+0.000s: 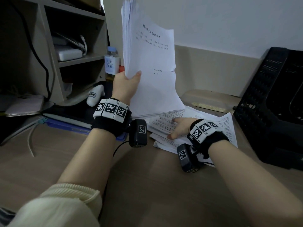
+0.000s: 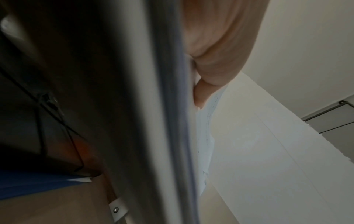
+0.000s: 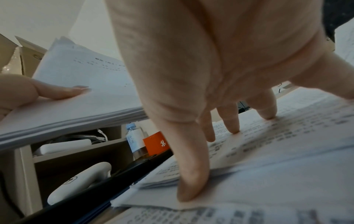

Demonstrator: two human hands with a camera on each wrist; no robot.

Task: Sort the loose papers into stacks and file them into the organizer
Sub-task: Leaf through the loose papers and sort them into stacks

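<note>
Paper stack (image 1: 147, 63) upright in L hand (image 1: 126, 84), long axis vertical, print facing right.

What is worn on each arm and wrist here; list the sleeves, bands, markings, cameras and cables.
Left hand: a black wrist wrap topped by white blocks printed with black square codes, a dark camera box bearing one code with a black cable, and a cream ribbed sleeve. Right hand: the same black wrap, coded blocks and camera box; forearm bare.

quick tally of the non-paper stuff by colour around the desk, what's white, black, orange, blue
white: 2, charger brick, handheld gadget
black: 1, file organizer
orange: 1, box
blue: 1, folder
total: 5
</note>
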